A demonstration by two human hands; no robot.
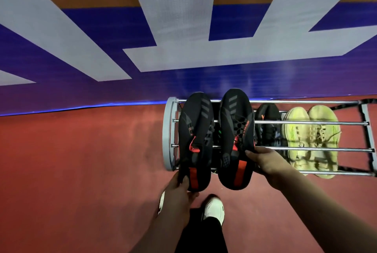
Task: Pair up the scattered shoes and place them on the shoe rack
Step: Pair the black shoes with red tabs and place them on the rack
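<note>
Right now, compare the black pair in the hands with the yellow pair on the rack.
The black pair is dark with red accents and held at the heels, one shoe per hand; the yellow pair is pale and untouched. Black sits at the rack's left end, yellow at its right. Both point toward the wall.

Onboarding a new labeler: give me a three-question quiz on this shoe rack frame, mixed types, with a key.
1. True or false: each hand holds one black shoe.
2. The yellow pair sits: A) on the floor, B) on a lower shelf of the rack, C) in the right hand.
3. Fill in: both black shoes are gripped near the ____.

Key:
1. True: left hand holds the left black shoe, right hand the right black shoe.
2. B: yellow pair, rack.
3. Heel.
</note>
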